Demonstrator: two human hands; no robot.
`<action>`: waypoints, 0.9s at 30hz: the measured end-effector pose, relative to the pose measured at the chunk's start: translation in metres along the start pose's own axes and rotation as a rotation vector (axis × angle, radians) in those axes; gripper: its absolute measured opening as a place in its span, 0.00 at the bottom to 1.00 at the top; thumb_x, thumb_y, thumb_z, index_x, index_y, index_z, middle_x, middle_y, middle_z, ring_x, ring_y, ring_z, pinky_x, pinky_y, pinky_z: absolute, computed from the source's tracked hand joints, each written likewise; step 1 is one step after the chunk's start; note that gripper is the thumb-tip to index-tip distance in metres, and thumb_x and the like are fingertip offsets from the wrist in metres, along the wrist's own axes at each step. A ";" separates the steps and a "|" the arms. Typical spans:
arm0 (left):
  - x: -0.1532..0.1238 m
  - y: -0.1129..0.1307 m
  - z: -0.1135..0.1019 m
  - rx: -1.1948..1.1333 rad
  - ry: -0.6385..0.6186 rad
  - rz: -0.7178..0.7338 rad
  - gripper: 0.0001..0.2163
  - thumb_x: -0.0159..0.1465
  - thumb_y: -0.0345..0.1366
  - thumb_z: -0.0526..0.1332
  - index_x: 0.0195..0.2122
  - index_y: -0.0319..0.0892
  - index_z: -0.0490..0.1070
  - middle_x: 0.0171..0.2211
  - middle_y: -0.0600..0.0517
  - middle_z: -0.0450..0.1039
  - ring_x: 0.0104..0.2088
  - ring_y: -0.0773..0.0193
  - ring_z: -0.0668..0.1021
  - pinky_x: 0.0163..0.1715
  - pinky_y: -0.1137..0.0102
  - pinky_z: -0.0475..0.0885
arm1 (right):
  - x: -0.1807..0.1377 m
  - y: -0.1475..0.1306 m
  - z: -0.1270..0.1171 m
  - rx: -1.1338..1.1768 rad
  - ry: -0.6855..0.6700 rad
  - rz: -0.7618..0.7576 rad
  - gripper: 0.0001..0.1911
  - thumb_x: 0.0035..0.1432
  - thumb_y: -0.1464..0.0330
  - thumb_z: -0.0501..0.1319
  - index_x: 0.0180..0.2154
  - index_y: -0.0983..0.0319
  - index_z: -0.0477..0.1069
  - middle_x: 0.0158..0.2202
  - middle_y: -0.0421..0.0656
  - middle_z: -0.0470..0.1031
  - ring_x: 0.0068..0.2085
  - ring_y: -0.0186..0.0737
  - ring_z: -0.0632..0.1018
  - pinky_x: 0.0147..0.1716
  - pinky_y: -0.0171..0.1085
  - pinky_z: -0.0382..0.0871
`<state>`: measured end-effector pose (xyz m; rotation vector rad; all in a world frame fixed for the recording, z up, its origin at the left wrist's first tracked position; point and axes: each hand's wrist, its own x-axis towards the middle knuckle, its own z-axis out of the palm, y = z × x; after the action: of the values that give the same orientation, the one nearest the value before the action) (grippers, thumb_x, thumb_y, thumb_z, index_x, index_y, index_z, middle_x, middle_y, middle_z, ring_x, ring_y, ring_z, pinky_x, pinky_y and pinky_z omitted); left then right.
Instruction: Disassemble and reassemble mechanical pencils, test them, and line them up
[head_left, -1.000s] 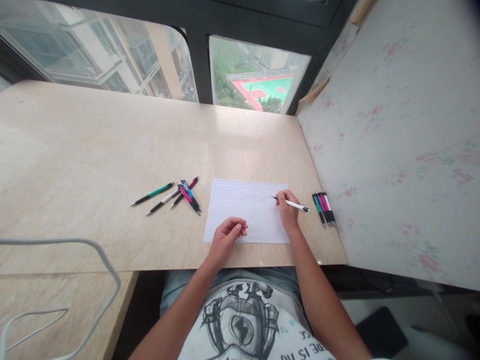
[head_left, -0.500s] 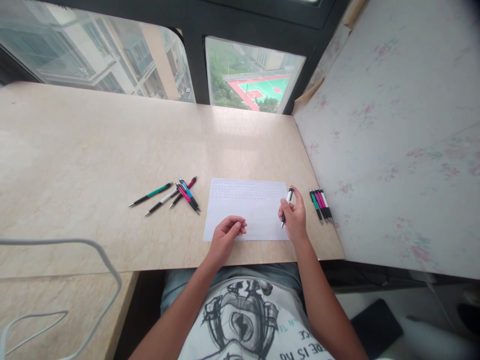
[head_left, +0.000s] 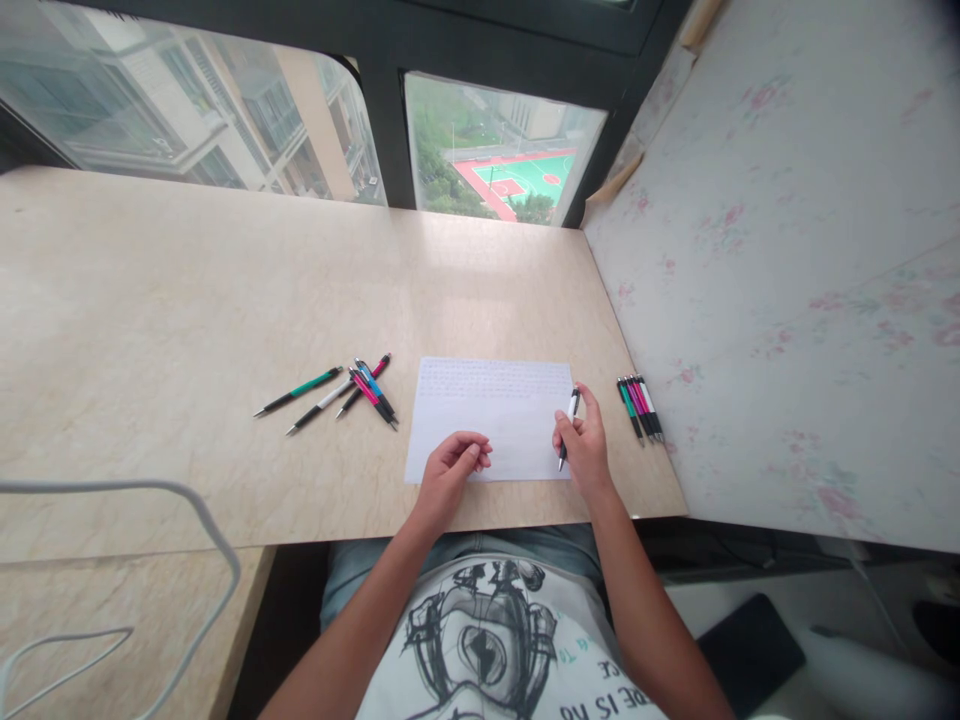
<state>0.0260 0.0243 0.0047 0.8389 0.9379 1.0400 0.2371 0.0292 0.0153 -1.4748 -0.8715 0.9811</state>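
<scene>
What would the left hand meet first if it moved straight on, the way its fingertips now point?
Across the paper, the left hand would probably first meet the dark lower end of the pen that the right hand holds, though depth is unclear.

This looks like a high-up room in a home: flowered wallpaper (head_left: 765, 330), a stone-patterned desk (head_left: 187, 290) under windows (head_left: 450, 120), a building (head_left: 247, 110) outside, a sports court (head_left: 534, 180) below.
</scene>
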 end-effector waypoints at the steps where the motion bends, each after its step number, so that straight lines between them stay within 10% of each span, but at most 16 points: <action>1: 0.000 0.000 0.000 0.000 0.001 -0.001 0.10 0.59 0.42 0.64 0.37 0.40 0.75 0.32 0.48 0.75 0.30 0.64 0.74 0.32 0.69 0.69 | -0.001 0.000 0.001 0.005 -0.009 0.004 0.37 0.56 0.59 0.60 0.64 0.58 0.50 0.17 0.29 0.64 0.16 0.30 0.64 0.16 0.27 0.59; 18: 0.000 -0.001 0.000 0.000 0.001 0.002 0.09 0.60 0.41 0.64 0.37 0.40 0.75 0.33 0.48 0.75 0.30 0.65 0.74 0.31 0.70 0.68 | -0.004 0.008 0.010 -0.070 -0.095 0.013 0.39 0.58 0.53 0.57 0.65 0.60 0.47 0.19 0.31 0.65 0.20 0.33 0.66 0.20 0.30 0.60; 27: 0.000 -0.001 0.000 -0.018 0.009 -0.005 0.09 0.60 0.40 0.64 0.37 0.41 0.75 0.32 0.49 0.75 0.30 0.65 0.74 0.31 0.70 0.67 | -0.003 0.003 -0.020 -1.051 -0.020 -0.214 0.24 0.59 0.62 0.58 0.56 0.59 0.66 0.26 0.40 0.73 0.28 0.40 0.72 0.27 0.35 0.56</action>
<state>0.0265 0.0245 0.0040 0.8177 0.9367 1.0477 0.2541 0.0184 0.0132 -2.1528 -1.6580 0.3405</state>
